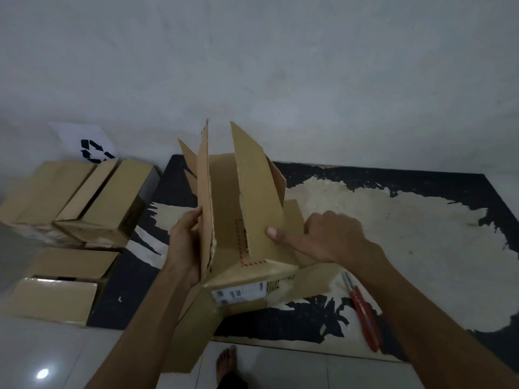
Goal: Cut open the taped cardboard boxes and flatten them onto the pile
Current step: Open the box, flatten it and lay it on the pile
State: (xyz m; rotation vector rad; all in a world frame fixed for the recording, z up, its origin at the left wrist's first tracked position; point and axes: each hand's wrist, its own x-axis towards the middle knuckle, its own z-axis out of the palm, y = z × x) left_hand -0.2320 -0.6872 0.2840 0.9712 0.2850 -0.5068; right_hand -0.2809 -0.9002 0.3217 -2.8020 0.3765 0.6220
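Cardboard box [224, 209], opened, stands on the floor mat between my hands, long axis running away from me: left hand [184, 242] grips its left flap, right hand [323, 237] presses thumb on the right flap, fingers curled.

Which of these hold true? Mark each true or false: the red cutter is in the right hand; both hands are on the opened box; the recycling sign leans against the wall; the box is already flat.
1. The red cutter is in the right hand. False: it lies on the mat, near that arm.
2. Both hands are on the opened box. True: the left hand holds one flap, the right hand presses another.
3. The recycling sign leans against the wall. True.
4. The box is already flat. False: its flaps stand upright.
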